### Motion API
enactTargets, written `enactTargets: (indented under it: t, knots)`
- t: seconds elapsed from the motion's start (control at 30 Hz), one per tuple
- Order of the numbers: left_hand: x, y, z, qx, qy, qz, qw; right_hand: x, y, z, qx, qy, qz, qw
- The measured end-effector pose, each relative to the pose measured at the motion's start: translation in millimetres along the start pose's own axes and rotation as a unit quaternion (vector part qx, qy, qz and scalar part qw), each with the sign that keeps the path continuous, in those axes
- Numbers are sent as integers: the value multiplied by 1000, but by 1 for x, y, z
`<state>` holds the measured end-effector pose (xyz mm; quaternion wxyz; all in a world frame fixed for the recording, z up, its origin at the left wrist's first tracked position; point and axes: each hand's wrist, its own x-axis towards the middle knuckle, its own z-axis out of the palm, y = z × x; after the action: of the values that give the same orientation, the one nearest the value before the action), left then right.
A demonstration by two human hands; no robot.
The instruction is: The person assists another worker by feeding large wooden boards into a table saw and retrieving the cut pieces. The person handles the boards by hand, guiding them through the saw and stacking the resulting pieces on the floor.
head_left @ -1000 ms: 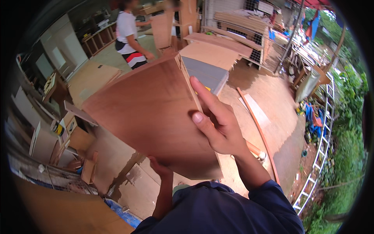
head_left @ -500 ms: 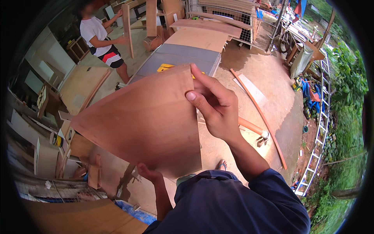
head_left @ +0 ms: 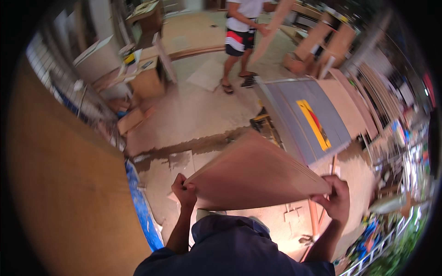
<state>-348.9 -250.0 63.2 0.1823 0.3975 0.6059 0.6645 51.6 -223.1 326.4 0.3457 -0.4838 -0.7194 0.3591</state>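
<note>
Standing at the near left, a large brown board (head_left: 69, 184) rises beside the person, probably set there so that it leans out of the walkway. Next to its right edge lies a blue tarp (head_left: 143, 209). Farther off on the left stands a wooden cabinet (head_left: 147, 80) with loose items on top, apparently serving as a shelf.

The left hand (head_left: 185, 189) is curled tightly on the left corner of the panel (head_left: 258, 179). The panel is in front of the person's body, near centre, clear of the floor, with one corner directed to the far side. Blur prevents telling whether it is one sheet or several. The grips sit at opposite corners, likely to share the weight and limit tilting.

At far centre, a co-worker (head_left: 239, 39) holds a long board (head_left: 271, 34) on a slant. Right of centre is the grey saw table (head_left: 294, 106); its yellow insert (head_left: 314, 126) contrasts with the top, presumably to mark the blade area. The panel is near the table; contact cannot be told.

The right hand (head_left: 335, 195) pinches the panel's right corner, thumb on the near side, likely for firm control. Foliage (head_left: 398, 257) fills the near right.
</note>
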Motion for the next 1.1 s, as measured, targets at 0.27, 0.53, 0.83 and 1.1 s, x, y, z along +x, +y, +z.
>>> enactTargets:
  t: [0.27,0.53,0.83,1.1]
  knots:
    - [54,-5,-15,182,14,149,972,58,-12,29,-165,-239,-60,955]
    - [157,-28,16,231,-50,189,953,130,36,81,-17,-80,81,993]
    - [262,-152,3,198,-44,92,975,308,-1,200,-100,-212,-58,970]
    - [282,-187,-65,286,173,-172,927,452,-37,415,-62,-412,-221,882]
